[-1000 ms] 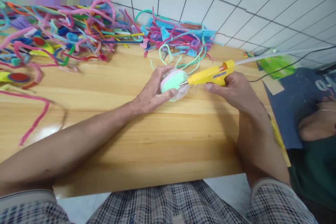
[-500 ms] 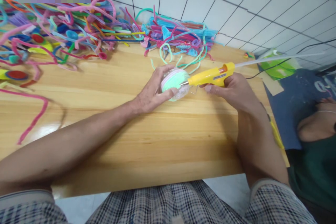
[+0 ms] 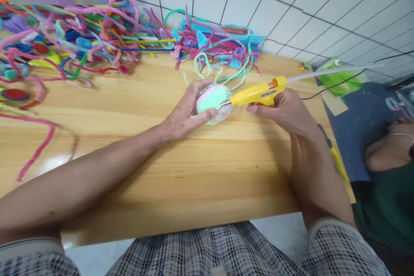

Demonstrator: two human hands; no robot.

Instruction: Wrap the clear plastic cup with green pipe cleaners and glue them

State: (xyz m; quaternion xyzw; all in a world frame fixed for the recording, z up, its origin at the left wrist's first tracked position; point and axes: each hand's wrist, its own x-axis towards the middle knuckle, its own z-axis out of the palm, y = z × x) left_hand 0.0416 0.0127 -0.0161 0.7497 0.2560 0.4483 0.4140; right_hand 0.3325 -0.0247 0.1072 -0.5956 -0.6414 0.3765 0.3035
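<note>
Near the middle of the wooden table (image 3: 181,181), my left hand (image 3: 189,114) grips a round clear ball (image 3: 211,98) partly wrapped in mint-green and pale lilac pipe cleaner. Its thumb lies across the near face, and the fingers go behind the far side. A yellow hot glue gun (image 3: 255,94) with a long glue stick out of its back is in the closed grasp of my right hand (image 3: 286,110). The gun's metal tip is at the ball's right part, beside my left thumb; contact cannot be made out. Loose mint-green pipe cleaners (image 3: 239,75) lie just behind the ball.
Pipe cleaners in many colours (image 3: 106,39) are heaped along the back left, with a blue and pink bundle (image 3: 220,43) against the tiled wall. A yellow-handled tool (image 3: 338,161) lies beside my right forearm. Another person (image 3: 384,194) sits at the right; a black cord (image 3: 336,86) runs behind.
The whole view has shifted slightly. Both hands, the ball and the glue gun keep nearly the same places relative to each other.
</note>
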